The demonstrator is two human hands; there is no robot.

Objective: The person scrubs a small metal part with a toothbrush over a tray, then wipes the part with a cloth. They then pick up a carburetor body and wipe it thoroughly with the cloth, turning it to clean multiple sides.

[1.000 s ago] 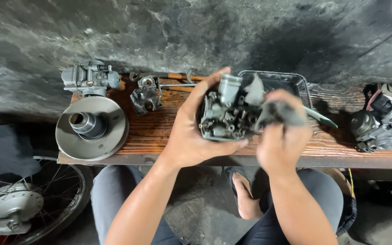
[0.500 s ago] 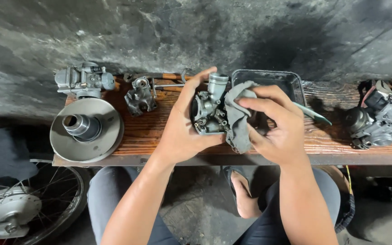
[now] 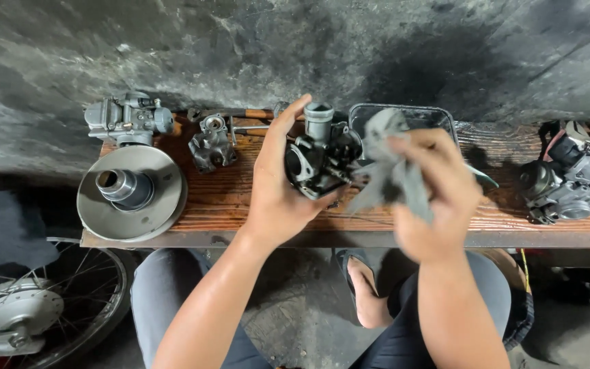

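Gripping a dark carburetor (image 3: 322, 160) at frame centre above the wooden bench (image 3: 227, 198), the left hand (image 3: 278, 188) has its fingers closed around it; the right hand (image 3: 438, 198) pinches a grey rag (image 3: 390, 174) just beside it.

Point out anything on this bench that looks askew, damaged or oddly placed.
Nothing looks spilled or broken. One oddity: the round pulley disc overhangs the wooden bench's left front corner. Otherwise, the left hand holds a dark carburetor, and the right hand holds a grey rag, blurred.
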